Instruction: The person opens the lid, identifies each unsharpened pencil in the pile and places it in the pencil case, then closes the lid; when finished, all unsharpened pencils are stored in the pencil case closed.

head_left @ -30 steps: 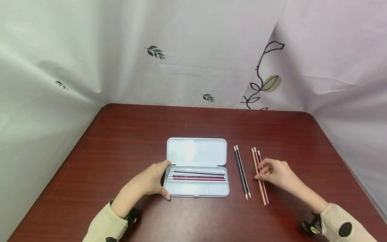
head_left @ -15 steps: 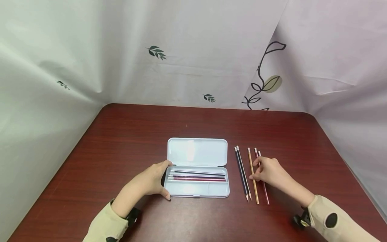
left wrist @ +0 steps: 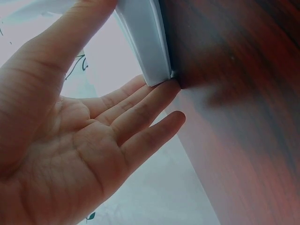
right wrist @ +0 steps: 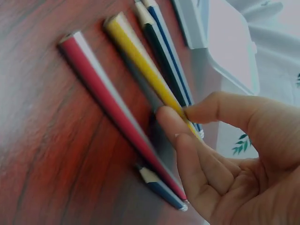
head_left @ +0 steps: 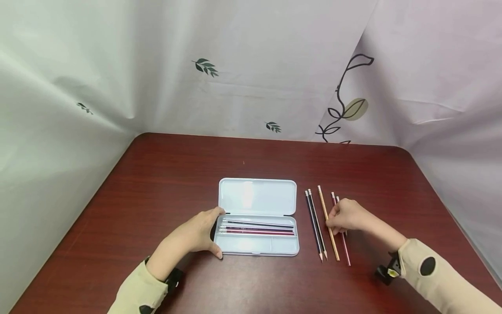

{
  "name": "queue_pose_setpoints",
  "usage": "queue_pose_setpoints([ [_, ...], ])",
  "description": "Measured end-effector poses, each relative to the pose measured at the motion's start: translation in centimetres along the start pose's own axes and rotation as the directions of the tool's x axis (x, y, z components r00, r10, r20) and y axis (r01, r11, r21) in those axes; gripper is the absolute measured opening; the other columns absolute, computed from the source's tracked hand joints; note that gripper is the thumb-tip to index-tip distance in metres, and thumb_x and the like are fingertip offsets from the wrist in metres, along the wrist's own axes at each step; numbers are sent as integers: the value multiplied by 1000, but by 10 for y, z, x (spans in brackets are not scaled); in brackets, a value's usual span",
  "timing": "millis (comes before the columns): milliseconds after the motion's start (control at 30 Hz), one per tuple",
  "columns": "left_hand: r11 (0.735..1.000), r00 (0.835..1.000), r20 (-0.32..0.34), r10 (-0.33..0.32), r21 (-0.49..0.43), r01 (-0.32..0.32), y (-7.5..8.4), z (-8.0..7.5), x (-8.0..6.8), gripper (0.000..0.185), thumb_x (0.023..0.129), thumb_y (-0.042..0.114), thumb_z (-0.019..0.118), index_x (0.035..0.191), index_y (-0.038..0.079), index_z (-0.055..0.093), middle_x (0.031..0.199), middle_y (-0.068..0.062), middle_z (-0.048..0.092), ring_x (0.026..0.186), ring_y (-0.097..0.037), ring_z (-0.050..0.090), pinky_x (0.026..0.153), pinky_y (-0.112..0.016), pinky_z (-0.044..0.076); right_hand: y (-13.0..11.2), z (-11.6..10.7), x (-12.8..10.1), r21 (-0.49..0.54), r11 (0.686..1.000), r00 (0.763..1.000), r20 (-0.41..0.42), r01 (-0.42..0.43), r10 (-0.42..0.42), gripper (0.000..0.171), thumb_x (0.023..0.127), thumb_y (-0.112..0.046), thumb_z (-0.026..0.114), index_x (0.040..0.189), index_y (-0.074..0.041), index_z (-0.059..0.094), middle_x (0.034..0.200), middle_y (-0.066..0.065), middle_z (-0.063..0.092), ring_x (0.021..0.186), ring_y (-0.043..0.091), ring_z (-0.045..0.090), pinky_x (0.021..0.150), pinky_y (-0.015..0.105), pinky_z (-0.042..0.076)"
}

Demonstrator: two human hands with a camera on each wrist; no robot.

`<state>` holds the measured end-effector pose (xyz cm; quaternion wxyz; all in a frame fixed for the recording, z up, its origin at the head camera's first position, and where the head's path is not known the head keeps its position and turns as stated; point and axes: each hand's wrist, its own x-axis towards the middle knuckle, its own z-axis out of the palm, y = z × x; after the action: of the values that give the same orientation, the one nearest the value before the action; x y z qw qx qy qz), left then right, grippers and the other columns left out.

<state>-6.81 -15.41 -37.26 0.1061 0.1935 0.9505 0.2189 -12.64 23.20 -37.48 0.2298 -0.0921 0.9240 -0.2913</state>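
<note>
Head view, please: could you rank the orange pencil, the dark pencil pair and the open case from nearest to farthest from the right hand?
1. Orange pencil: pinched in the right hand.
2. Dark pencil pair: on the table just left of the orange pencil.
3. Case: farther left, by the left hand.

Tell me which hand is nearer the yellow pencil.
Right. The right hand pinches the yellow pencil; the left hand rests against the pencil case, well off to its left.
</note>
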Motion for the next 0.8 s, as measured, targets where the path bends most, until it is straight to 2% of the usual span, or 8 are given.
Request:
queue_pose_setpoints([
  [233,1000,1000,5,-5,0,5,0,0,1,90,42,27,94,115,0,48,107,-13,61,98,-25,58,88,-41,46,-10,-16,2,-17,1000,996,-86,18,-19,12,78,-16,64,73,-5,62,57,0,65,54,14,64,49,27,51],
  [367,1000,1000,8,-15,-3,15,0,0,1,90,42,27,94,115,0,48,107,-13,61,98,-24,58,88,-41,46,-21,-23,7,77,987,983,-127,143,-132,9,80,-12,62,82,-2,62,67,3,68,61,20,67,52,30,52],
  [500,1000,1000,13,-23,-1,23,0,-1,1,91,42,27,94,115,0,48,107,-13,60,99,-24,58,89,-41,45,-34,-18,13,144,933,933,-198,330,-300,8,81,-4,61,89,-1,63,75,4,70,68,19,68,57,27,52],
  [600,1000,1000,16,-24,0,24,0,0,1,91,43,28,94,115,0,48,107,-13,60,99,-24,58,89,-41,45,-45,-10,17,139,880,877,-243,454,-414,10,82,-4,64,92,-2,63,80,3,71,71,12,67,62,23,51],
  [700,1000,999,18,-28,-1,28,0,0,1,90,43,28,94,115,1,48,107,-13,60,98,-24,58,89,-41,45,-53,-2,22,116,839,835,-239,532,-496,11,84,-9,66,94,-5,63,84,1,71,76,8,67,67,23,52],
  [800,999,999,19,-31,-9,31,1,0,1,90,43,27,94,115,1,48,107,-12,60,98,-24,58,89,-41,45,-59,5,26,81,818,813,-206,569,-545,10,85,-13,67,94,-11,63,85,-1,71,79,8,67,68,24,52],
])
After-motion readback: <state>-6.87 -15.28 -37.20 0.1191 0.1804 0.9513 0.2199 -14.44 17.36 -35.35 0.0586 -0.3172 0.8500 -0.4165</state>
